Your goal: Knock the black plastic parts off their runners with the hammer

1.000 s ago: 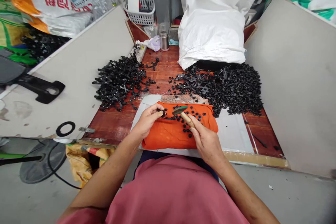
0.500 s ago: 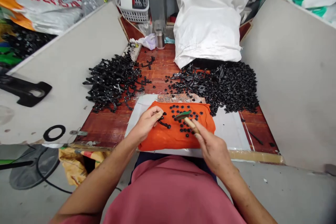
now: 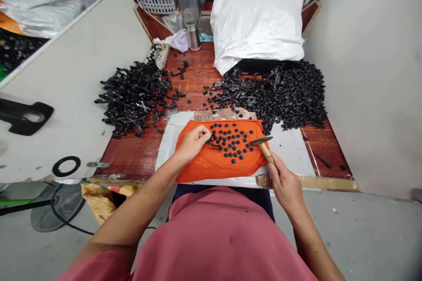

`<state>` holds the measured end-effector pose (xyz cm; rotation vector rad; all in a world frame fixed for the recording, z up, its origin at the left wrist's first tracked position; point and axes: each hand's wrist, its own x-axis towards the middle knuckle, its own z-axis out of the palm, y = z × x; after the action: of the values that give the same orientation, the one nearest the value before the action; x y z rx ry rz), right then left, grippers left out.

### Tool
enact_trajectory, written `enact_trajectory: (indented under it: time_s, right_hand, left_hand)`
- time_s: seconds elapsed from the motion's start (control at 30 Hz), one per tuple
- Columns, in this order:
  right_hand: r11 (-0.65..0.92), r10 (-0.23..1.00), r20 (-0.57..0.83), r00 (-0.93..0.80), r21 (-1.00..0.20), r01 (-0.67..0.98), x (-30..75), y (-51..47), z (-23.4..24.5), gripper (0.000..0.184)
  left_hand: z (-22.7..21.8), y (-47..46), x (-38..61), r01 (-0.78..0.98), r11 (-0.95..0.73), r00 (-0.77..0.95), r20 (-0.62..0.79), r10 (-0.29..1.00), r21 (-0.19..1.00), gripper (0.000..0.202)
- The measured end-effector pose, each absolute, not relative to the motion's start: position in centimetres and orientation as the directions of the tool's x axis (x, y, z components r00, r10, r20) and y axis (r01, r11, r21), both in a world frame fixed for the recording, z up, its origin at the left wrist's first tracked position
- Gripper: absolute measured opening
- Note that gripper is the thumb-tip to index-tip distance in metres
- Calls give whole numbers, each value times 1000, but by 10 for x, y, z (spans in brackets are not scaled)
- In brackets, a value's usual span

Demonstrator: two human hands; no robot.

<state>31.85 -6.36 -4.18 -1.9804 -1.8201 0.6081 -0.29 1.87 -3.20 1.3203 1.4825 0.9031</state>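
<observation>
An orange cloth (image 3: 198, 169) lies at the front of the table, with several small round black plastic pieces (image 3: 234, 161) spread over its middle. My left hand (image 3: 194, 142) is closed in a pinch at the cloth's left side, fingertips on a black curved plastic strip (image 3: 216, 145) that reaches right toward the round pieces. The fingers hide part of the strip. My right hand (image 3: 286, 184) is wrapped round the wooden handle of a small hammer (image 3: 266, 153). Its narrow green head is over the cloth's right edge, to the right of the round pieces.
A heap of black curved strips (image 3: 132, 96) lies at left. Another heap of small black parts (image 3: 296, 96) lies at right, below a white sack (image 3: 257, 17). Grey panels (image 3: 365, 96) flank the table. A steel flask (image 3: 194, 38) and a basket (image 3: 154, 2) stand behind.
My right hand has moved the hammer to the right, from above the round pieces to the cloth's right edge. My left hand still pinches the strip. The camera view has shifted slightly.
</observation>
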Motion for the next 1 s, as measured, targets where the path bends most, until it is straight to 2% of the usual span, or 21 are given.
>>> enact_trajectory:
  time_s: [0.17,0.47,0.6,0.73,0.83,1.0]
  right_hand:
    - [-91,995,-70,64,-509,856,315,-63,-36,51]
    - [-55,998,-60,25,-568,821,318,-62,-34,50]
    - [21,1000,0,-25,-543,839,314,-59,-22,48]
    - [93,996,51,-78,-529,844,306,-52,-12,47]
    - [83,997,48,-68,-568,819,303,-49,-12,47]
    - [41,999,12,-43,-584,810,304,-49,-19,46]
  left_hand:
    - [-40,22,-3,392,109,16,-126,992,913,12]
    - [-37,25,-2,587,106,3,-133,991,802,12]
    - [-31,22,-3,592,77,38,-122,992,802,15]
    - [-28,21,-3,461,89,30,-116,993,883,15]
    - [-30,21,-3,392,100,9,-112,994,914,17]
    - [-34,22,-3,430,82,43,-111,993,899,15]
